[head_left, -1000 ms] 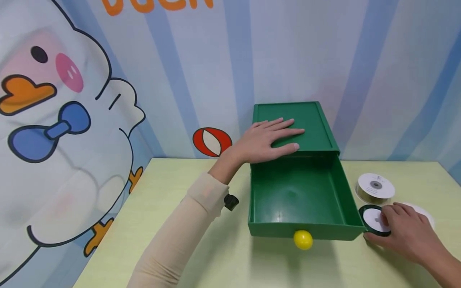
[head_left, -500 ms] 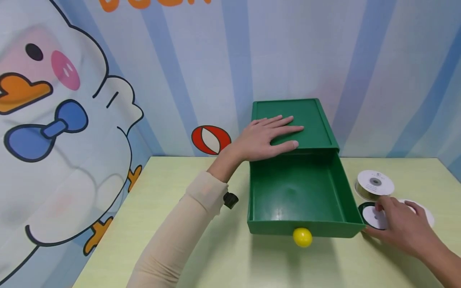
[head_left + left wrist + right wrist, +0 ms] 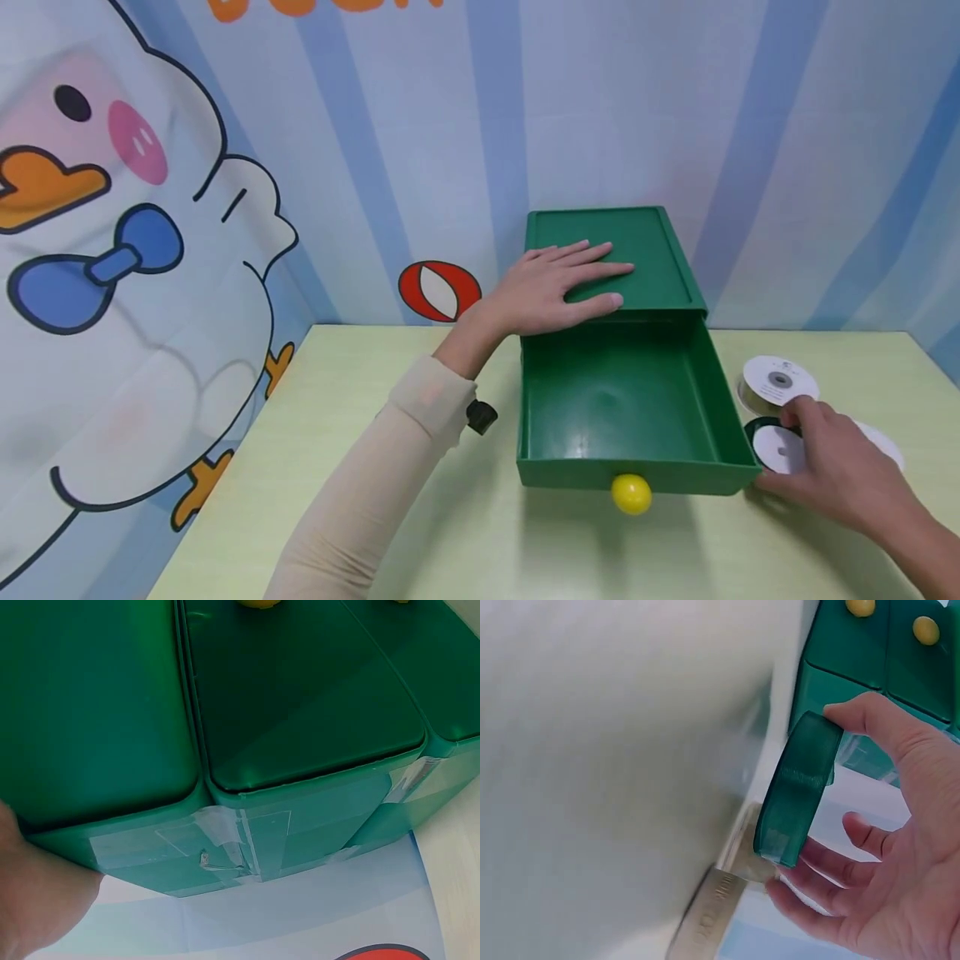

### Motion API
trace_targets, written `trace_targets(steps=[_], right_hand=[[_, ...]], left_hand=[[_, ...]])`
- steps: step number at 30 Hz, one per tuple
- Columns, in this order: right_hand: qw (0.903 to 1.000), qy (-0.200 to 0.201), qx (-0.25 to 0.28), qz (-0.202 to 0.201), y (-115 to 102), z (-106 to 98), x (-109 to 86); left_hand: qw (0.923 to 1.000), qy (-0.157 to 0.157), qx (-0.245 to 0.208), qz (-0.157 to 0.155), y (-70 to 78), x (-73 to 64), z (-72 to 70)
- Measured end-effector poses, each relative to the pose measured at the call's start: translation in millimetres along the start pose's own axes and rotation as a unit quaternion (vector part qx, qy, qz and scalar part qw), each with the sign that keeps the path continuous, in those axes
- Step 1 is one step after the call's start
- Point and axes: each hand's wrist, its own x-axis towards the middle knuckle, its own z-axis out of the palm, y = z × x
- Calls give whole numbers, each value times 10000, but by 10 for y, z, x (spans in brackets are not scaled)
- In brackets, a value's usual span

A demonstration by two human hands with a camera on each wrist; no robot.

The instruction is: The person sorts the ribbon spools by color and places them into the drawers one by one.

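Note:
My left hand (image 3: 551, 292) rests flat, fingers spread, on the top of a green plastic drawer cabinet (image 3: 656, 267). Below it the upper drawer (image 3: 615, 408) is pulled out, with a yellow knob (image 3: 632, 495) on its front and nothing inside. To the right of the drawer, my right hand (image 3: 851, 467) pinches a spool of dark green ribbon (image 3: 799, 787) by its rim. In the right wrist view the thumb (image 3: 862, 716) is at one edge of the spool and the fingertips are at the opposite edge. The spool's white face (image 3: 778, 450) points up in the head view.
A spool of gold-coloured ribbon (image 3: 778, 385) stands just behind the green one. Another white-faced spool (image 3: 885, 446) is partly hidden behind my right hand. The lower drawers (image 3: 307, 690) are closed. A striped, duck-printed backdrop (image 3: 615, 100) rises behind the table (image 3: 420, 358).
My right hand has shifted its fingers on the green ribbon spool, the index finger moving back to its far rim. The left hand stays on the cabinet.

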Motion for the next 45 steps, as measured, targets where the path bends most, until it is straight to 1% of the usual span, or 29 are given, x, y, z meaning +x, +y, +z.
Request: trace_targets(steps=[2,4,7,11,18,24,31,36,40,45], right_hand=[[9999,-7,145,-30,-12,-25,4],[9998,41,151,-110,-14,-40,-1],[9995,208,9,-245,-4,-46,-23],[9987,328,-117,-367,27,-63,-47],[9991,231,-163,-303,11,-109,-48],[9986,315,-63,-420,-11,-256,-34],[9986,441,-84,-276,-15,-513,-87],[9980,590,-168,-124,-42,-651,-49],[9965,790,-272,-49,-57,-732,-8],[9915,1293,-8,-148,-164,-801,18]], left_hand=[[10000,0,2,-6,-1,-2,0],[10000,-5,-4,-7,-1,-7,0],[10000,-14,-1,-10,0,-12,1],[10000,-24,18,-22,0,-8,-1],[10000,49,-23,47,-6,-10,4],[10000,32,-2,-23,-25,-23,3],[10000,-7,40,5,1,2,1],[9999,-55,109,-2,-4,-2,-19],[9998,-113,153,-29,-1,-1,-12],[9995,-180,234,-62,4,7,-16]])
